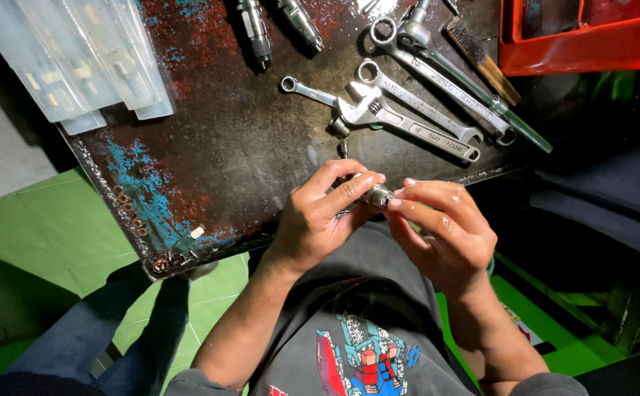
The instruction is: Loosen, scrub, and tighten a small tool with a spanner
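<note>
Wrenches on the rusty dark steel bench top with flaking blue paint (pixel 210 139): I count three long chrome spanners (pixel 437 77) plus one chrome adjustable wrench (pixel 379 117), all lying in a fan at the bench's far right. One wooden-handled wire brush (pixel 481 51) beside them, next to the red plastic tray (pixel 584 40) at the bench's far right corner. Two dark cylindrical metal injector-like parts (pixel 276 29) at the far edge, middle. Stack of clear plastic cases (pixel 78 59) on the bench's far left corner; count unclear.

Work item: one small silver cylindrical metal part (pixel 377 196), short, shiny, ribbed or threaded at the end, mostly hidden by fingers. It sits in the air just off the bench's near edge, over the person's lap.

Left hand (pixel 320 220): fingers curled tight, thumb and forefinger pinching the part's left end. Right hand (pixel 444 227): fingers closed to a pinch, tips on the part's right end. Both hands grip the same piece; fingertips nearly meet.
</note>
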